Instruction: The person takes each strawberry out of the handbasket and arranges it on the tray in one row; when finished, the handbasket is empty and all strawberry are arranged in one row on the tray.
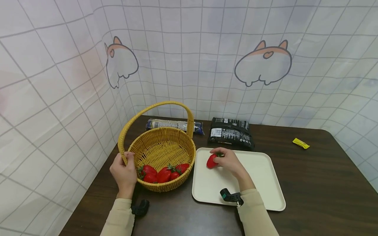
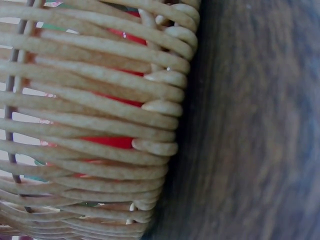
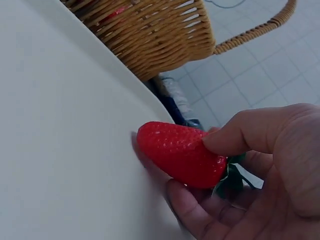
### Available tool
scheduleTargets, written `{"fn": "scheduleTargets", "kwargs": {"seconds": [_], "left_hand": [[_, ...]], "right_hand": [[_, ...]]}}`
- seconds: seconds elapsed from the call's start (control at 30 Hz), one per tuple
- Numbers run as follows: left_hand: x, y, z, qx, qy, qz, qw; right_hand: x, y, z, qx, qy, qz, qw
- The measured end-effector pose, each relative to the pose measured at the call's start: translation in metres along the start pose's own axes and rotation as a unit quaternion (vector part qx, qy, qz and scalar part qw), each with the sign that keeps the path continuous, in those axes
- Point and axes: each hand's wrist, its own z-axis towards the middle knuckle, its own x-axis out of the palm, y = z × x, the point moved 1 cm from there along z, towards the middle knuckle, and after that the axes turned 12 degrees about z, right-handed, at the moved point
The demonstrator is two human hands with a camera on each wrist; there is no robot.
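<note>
My right hand pinches a red strawberry with green leaves between thumb and fingers. It is at the left part of a white tray, its tip close to the tray surface in the right wrist view. My left hand grips the yellow wicker basket at the left base of its arched handle. Several strawberries lie inside the basket at its near side. In the left wrist view only the basket's woven wall shows, with red glimpsed through gaps; the left hand is out of that view.
Behind the basket lies a long clear-and-blue packet. A black package sits behind the tray. Toward the right rear of the dark wooden table is a small yellow wrapper. A gridded white curtain hangs along the back and left.
</note>
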Motion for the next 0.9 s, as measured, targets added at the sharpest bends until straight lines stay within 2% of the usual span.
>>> {"fn": "scheduleTargets", "kwargs": {"seconds": [0.13, 0.33, 0.63, 0.73, 0.9], "left_hand": [[0.000, 0.000, 0.000, -0.004, 0.005, 0.001, 1.0000], [-0.001, 0.000, -0.001, -0.012, 0.013, 0.002, 0.9998], [-0.001, 0.000, -0.001, -0.021, 0.017, -0.001, 0.9996], [-0.001, 0.000, -0.001, -0.020, 0.016, 0.000, 0.9997], [-0.001, -0.001, -0.001, -0.021, 0.016, 0.000, 0.9997]], "right_hand": [[0.004, 0.001, -0.001, -0.021, 0.001, -0.070, 0.997], [0.010, 0.001, 0.000, -0.045, 0.011, -0.141, 0.989], [0.019, -0.002, 0.003, -0.079, -0.024, -0.170, 0.982], [0.022, -0.003, 0.004, -0.079, -0.034, -0.176, 0.981], [0.024, -0.004, 0.004, -0.080, -0.010, -0.165, 0.983]]}}
